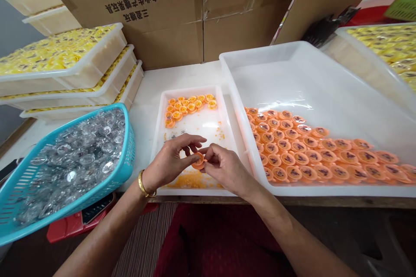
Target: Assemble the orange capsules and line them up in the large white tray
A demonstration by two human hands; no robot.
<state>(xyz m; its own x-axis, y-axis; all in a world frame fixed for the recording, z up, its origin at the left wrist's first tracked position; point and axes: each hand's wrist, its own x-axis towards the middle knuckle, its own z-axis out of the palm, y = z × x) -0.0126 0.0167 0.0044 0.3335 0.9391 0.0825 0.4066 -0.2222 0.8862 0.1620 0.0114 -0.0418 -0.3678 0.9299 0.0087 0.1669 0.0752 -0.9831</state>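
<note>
Between my two hands is a small orange cup [199, 162], held over the small white tray [157, 138]. My left hand [173, 156] has its thumb on the cup's top and its fingers curled above. My right hand [224, 166] pinches the cup's right side, and its fingertips partly hide it. At the back of the small tray stand several orange cups [191, 106] filled with yellow-orange bits. Loose orange grains [191, 180] lie along the tray's near side, and some are scattered at its right.
Left is a blue basket [129, 147] of clear plastic pieces [87, 147]. Right, a large white tray [269, 65] holds rows of orange cups with dark-printed tops [299, 147]. Stacked trays of yellow packets [58, 49] stand behind the basket. A cardboard box [175, 30] walls off the back.
</note>
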